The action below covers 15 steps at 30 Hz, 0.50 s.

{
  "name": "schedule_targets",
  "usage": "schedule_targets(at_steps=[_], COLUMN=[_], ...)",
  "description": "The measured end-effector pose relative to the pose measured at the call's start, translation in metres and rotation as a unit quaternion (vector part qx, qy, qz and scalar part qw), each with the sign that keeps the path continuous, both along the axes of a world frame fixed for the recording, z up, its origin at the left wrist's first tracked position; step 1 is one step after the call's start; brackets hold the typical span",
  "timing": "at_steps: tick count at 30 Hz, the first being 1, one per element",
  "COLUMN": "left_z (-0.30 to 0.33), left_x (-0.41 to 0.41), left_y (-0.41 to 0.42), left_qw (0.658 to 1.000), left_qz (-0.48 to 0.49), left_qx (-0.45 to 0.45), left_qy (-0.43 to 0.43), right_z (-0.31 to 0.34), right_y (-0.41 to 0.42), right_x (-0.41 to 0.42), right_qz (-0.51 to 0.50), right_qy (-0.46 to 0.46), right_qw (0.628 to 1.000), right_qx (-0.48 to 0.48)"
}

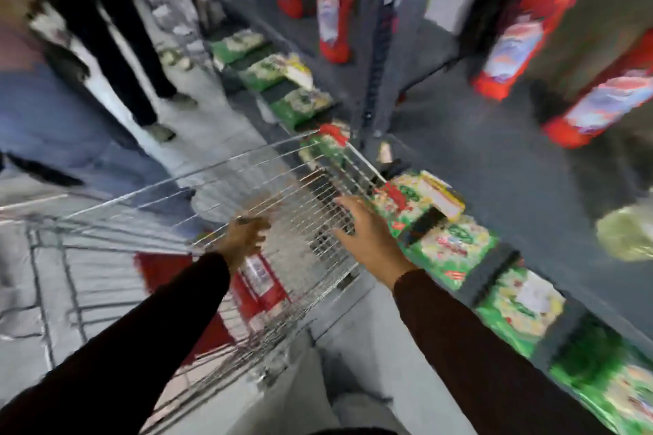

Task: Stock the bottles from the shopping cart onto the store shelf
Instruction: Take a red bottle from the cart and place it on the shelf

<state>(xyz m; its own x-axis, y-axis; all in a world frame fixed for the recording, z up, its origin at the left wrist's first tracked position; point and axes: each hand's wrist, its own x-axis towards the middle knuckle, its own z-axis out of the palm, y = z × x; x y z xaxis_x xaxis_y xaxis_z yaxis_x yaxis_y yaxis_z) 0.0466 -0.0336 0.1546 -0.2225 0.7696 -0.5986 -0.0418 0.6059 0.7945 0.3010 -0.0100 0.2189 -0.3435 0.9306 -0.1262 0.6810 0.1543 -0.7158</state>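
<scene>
Red bottles lie low in the cart, glimpsed through the wire, with more red bottles already standing on the shelf up right. The left hand is curled over the cart's rim, gripping wire, while the right hand hovers spread and empty above the basket. Everything's blurred, so a hasty reach could snag fingers in the mesh or knock the green packs just beside the cart.

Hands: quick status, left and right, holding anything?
Left hand: closed on the shopping cart rim.
Right hand: open, fingers spread, holding nothing.
</scene>
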Motion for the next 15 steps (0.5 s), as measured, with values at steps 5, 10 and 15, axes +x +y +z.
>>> schedule_targets(at_steps=[5, 10, 15], left_z=[-0.081, -0.125, -0.161], left_x=[-0.077, -0.077, -0.059], left_y=[-0.064, -0.076, -0.049], left_qw=[0.989, 0.969, 0.95], left_qz=[0.036, 0.086, 0.197], left_qx=[-0.137, -0.229, -0.166], left_qy=[0.037, -0.035, -0.177], right_z=[-0.071, -0.157, -0.228], right_y=[0.015, 0.024, 0.035], right_x=[-0.101, -0.158, -0.201], right_qz=[0.129, 0.139, 0.107], right_qy=[-0.043, -0.112, -0.164], right_qw=[0.971, 0.931, 0.901], right_qx=[-0.198, -0.318, -0.387])
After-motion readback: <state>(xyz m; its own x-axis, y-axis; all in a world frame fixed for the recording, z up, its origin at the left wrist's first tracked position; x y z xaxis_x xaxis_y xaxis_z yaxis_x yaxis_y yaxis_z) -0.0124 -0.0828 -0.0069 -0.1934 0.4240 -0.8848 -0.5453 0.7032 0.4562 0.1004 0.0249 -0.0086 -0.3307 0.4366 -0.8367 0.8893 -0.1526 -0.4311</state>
